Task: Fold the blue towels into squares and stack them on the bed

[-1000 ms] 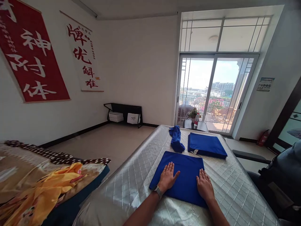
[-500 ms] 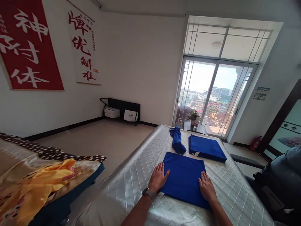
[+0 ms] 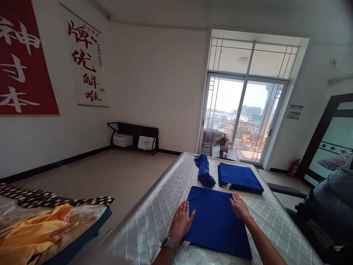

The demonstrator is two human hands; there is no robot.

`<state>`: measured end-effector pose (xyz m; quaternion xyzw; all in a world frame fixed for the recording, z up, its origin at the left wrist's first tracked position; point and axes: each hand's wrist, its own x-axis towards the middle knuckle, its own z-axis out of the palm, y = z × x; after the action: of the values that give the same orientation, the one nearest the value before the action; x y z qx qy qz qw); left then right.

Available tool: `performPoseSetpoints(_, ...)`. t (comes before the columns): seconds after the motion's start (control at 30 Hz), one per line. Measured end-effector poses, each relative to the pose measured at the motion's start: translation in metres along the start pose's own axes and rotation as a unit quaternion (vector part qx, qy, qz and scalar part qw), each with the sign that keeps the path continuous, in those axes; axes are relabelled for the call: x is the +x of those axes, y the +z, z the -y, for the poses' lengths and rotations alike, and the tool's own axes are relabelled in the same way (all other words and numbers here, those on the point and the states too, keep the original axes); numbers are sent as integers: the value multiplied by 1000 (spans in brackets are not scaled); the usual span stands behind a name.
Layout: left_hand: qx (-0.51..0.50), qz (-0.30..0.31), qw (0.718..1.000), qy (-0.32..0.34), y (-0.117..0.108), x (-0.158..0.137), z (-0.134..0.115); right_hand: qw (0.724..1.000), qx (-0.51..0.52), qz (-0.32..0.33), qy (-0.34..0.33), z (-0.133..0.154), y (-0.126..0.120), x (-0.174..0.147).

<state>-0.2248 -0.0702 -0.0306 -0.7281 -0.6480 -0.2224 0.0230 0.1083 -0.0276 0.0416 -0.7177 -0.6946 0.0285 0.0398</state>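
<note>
A folded blue cloth (image 3: pixel 213 221) lies flat and square on the silver quilted mattress (image 3: pixel 154 206). Along its left edge rests my left hand (image 3: pixel 180 219), flat with the fingers stretched out; a watch band is on that wrist. My right hand (image 3: pixel 240 207) lies at the cloth's far right corner, fingers extended. Beyond the cloth, a neat stack of folded blue cloths (image 3: pixel 239 177) sits to the right. A crumpled blue cloth (image 3: pixel 205 171) lies to the left of that stack. A small white tag (image 3: pixel 186 244) sticks out at the near left corner.
On the left is another bed with a yellow cloth (image 3: pixel 41 226) on it. A dark bulky bag or chair (image 3: pixel 328 206) stands close on the right. Past the mattress, a small table holds a bottle (image 3: pixel 226 147) and a plant (image 3: pixel 222 140). A low black shelf (image 3: pixel 135 132) stands by the wall.
My right hand has slid up the cloth's right edge to its far corner. My left hand stays on the left edge. The camera view has turned slightly right and up.
</note>
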Motion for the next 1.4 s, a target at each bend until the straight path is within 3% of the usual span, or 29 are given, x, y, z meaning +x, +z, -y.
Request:
performPoseSetpoints(0.27,33,57,998,-6,-4,3,0,998,43,5,39,-8,38,25)
performPoseSetpoints(0.6,76,66,995,17,-17,4,-8,998,58,-25,19,-9,34,12)
performPoseSetpoints(0.73,67,71,988,119,-14,17,-56,997,67,-27,19,-9,35,13)
performPoseSetpoints(0.9,-9,79,963,258,7,55,-162,998,56,-30,11,-11,36,11)
performPoseSetpoints(1.0,-59,91,957,269,29,80,-210,998,37,-38,-17,-14,38,8)
performPoseSetpoints(1.07,-75,106,960,248,43,93,-224,998,30,-44,-27,-16,40,7)
performPoseSetpoints(1.13,-72,124,964,226,55,100,-223,998,29,-43,-24,-16,42,9)
performPoseSetpoints(1.23,-52,134,967,208,64,103,-200,999,29,-36,-9,-14,43,13)
performPoseSetpoints(1.4,-28,115,979,167,54,108,-147,999,40,-35,12,-12,43,19)
